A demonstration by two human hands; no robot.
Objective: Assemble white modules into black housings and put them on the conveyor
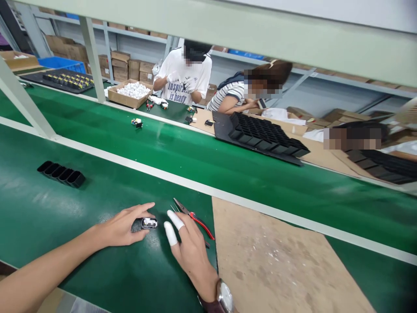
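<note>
the largest thing is my green worktable (107,269), and along its far side there runs a long green belt (156,148). at my right side a brown board (276,256) lies flat on the table, with white marks on it. across the belt are three persons; the one in a white printed t-shirt (184,71) wears white gloves. to the right of this person, a big block of black cases (263,130) rests on a dark sheet, and to the left there is a carton (125,101) full of small white pieces. my right hand (187,241) is in the air or on the table, i cannot tell; its fingers are loosely spread and pinch nothing that i can see. my left hand (125,226) curves from the left, with the pointing finger stretched out, and it holds the small case between thumb and another finger. a row of five empty black cases (61,174) stands farther to the left. pliers (197,219) with red handles lie just beyond my right hand, which partly hides them. the small case (149,223) sits on the table between my hands, its open end showing white parts. smallest are two white finger covers (171,233), on thumb and pointing finger of my right hand.
</note>
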